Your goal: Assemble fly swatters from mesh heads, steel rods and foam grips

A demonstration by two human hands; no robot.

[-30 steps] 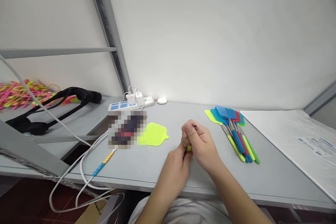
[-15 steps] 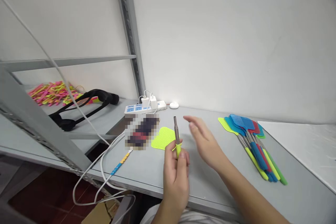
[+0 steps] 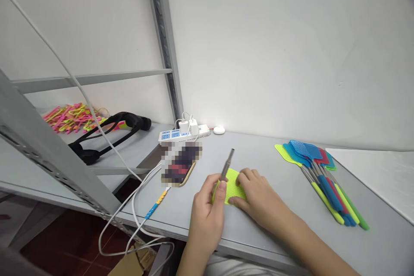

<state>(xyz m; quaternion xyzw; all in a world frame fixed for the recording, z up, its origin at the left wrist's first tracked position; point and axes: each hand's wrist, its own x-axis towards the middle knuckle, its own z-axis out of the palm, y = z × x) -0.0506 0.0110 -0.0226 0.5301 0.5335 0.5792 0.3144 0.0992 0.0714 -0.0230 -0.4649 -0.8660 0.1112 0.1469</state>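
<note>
My left hand [image 3: 208, 213] is closed round the rod [image 3: 227, 164], thumb pressed along its lower end; the rod is smooth, slim, stepped metal with a dark tip. My right hand [image 3: 260, 198] touches the paddle [image 3: 234, 186], a flat lime sheet dotted with fine holes, its fingers curled at the right side and its thumb at the near edge; I can't tell whether they pinch it. The paddle sits between my hands, over the grey table [image 3: 255, 148], partly behind the rod.

Bare tabletop runs from the rod's tip to the wall [image 3: 258, 51], and from my right hand to the swatters [image 3: 326, 185]. The front edge passes under my forearms; the phone [image 3: 183, 166] lies left.

The rod's long axis slants up, away and slightly right, tip towards the wall. My fingers hide the paddle's ends.
</note>
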